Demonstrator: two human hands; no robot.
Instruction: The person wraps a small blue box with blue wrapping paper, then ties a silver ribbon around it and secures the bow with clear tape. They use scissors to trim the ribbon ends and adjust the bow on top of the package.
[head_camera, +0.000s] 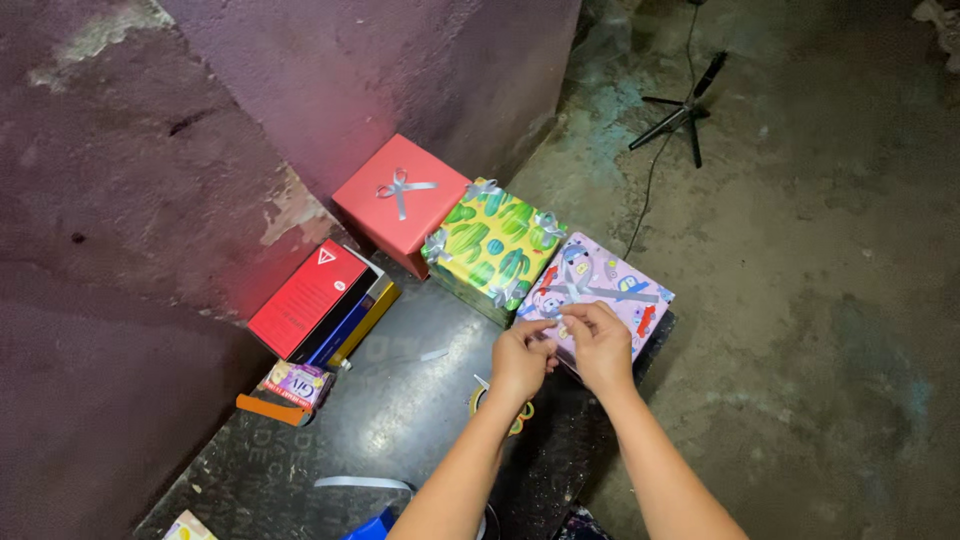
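As fingers pinch ribbon (560, 312), hands on lilac gift box (640, 300)

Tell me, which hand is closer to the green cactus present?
Left. The left hand sits just below the cactus-wrapped box, near its front corner. The right hand is farther off to the side, over the pink wrapped box.

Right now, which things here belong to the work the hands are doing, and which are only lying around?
In use:
left hand
right hand
pink patterned gift box
its silver ribbon

Lying about:
red gift box
cactus-print gift box
stack of flat boxes
tape roll
tripod
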